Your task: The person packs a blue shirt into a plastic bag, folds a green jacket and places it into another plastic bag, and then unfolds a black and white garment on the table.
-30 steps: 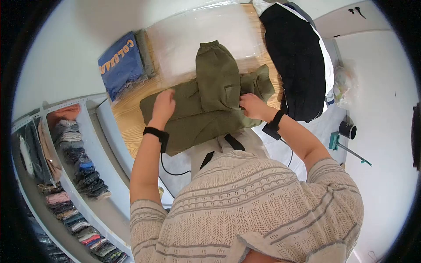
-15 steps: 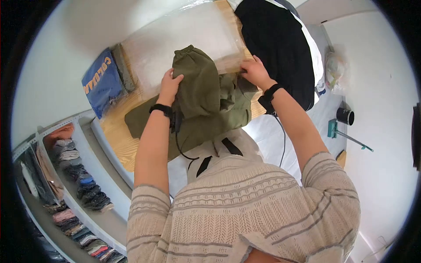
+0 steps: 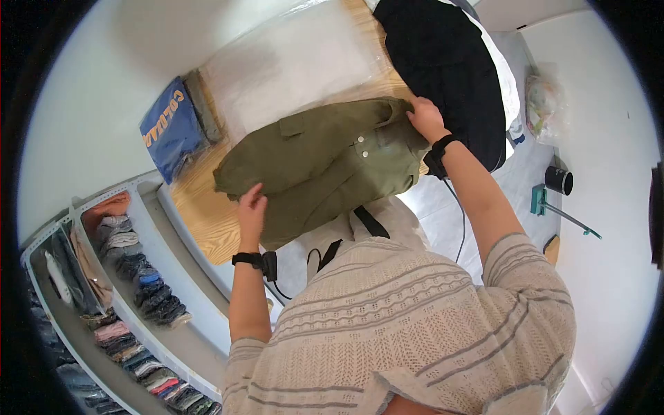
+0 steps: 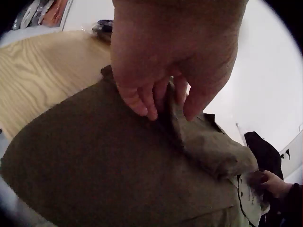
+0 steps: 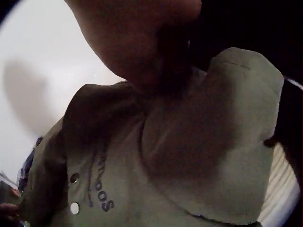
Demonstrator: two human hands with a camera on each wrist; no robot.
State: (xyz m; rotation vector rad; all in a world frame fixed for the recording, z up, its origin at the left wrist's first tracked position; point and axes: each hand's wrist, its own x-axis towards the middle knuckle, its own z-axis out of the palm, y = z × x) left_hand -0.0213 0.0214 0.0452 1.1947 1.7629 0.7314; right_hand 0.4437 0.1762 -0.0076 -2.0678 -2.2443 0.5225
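Observation:
An olive-green garment (image 3: 311,173) with a pocket flap and two pale snap buttons lies spread across the table. Dark lettering (image 5: 102,189) beside the snaps shows in the right wrist view. My right hand (image 3: 427,119) grips its upper right corner, where a flap of cloth (image 5: 236,118) stands up. Over the garment's left end is my left hand (image 3: 252,213), fingers loosely bent and apart from the thumb. In the left wrist view those fingertips (image 4: 150,111) are right at a raised fold of the cloth.
Clear plastic bags (image 3: 290,66) lie flat behind the garment on the wooden table (image 3: 200,221). A blue bagged garment (image 3: 171,131) is at the left, dark clothes (image 3: 449,76) are piled at the right. Shelves of folded clothes (image 3: 142,277) stand at the lower left.
The folded-up part with the elastic cuff has been laid down flat, exposing the snaps. My left hand has let go of it and moved down; my right hand has moved slightly right.

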